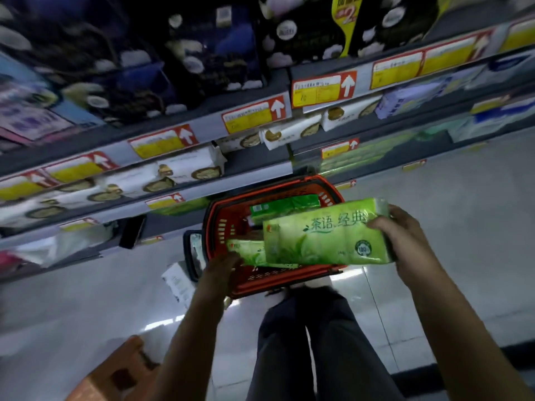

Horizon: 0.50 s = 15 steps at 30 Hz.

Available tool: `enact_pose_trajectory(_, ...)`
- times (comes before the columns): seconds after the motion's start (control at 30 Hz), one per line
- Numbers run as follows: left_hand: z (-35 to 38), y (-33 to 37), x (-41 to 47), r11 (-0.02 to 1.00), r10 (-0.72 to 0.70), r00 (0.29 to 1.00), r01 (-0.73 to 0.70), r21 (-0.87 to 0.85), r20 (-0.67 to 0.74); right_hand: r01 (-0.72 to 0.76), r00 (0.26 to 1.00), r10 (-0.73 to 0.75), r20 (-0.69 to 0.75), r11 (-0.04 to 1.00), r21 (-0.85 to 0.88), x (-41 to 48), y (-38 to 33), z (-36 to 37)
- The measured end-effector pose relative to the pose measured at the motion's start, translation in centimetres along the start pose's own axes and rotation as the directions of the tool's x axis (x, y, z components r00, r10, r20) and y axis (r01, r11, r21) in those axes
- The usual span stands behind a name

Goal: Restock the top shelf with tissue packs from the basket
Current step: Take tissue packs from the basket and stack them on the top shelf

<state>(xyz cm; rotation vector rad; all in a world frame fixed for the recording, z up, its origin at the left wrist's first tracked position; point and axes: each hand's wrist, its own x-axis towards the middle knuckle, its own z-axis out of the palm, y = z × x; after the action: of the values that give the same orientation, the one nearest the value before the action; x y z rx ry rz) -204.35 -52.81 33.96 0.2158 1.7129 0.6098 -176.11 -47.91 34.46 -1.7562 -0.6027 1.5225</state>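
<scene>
A red plastic basket (220, 227) stands on the floor in front of my legs. My right hand (402, 238) grips the right end of a green tissue pack (324, 238) held level above the basket. My left hand (223, 266) holds the left end of a second green tissue pack (249, 253) at the basket's near left rim. Another green pack (285, 208) lies inside the basket at the back. The top shelf (202, 68) above holds dark blue and black packs.
Shelf edges (249, 120) carry yellow and red price labels. White tissue packs (185, 169) fill the middle shelf, green ones lie lower at the right. A brown stool (115, 371) sits at the lower left. A white box (179, 282) lies on the pale tiled floor.
</scene>
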Motion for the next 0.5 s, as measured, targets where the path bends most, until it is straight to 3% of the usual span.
enact_pose_trajectory(0.1, -2.2, 3.4, -2.7, 0.966, 0.225, 0.974, -0.223, 0.128, 0.001, 0.013, 0.993, -0.019, 0.113, 0.999, 0.050, -1.9, -4.2, 0.6)
enact_pose_trajectory(0.23, -4.7, 6.9, -7.6, 0.932, 0.360, 0.933, -0.359, 0.057, -0.002, 0.007, 0.967, -0.049, 0.249, 0.986, 0.169, -5.3, -8.8, 0.8)
enact_pose_trajectory(0.5, -6.2, 9.1, -13.7, 0.893, 0.421, 0.893, -0.378, -0.243, 0.158, -0.077, 0.912, -0.075, 0.402, 0.934, 0.349, -12.0, -14.0, -0.7)
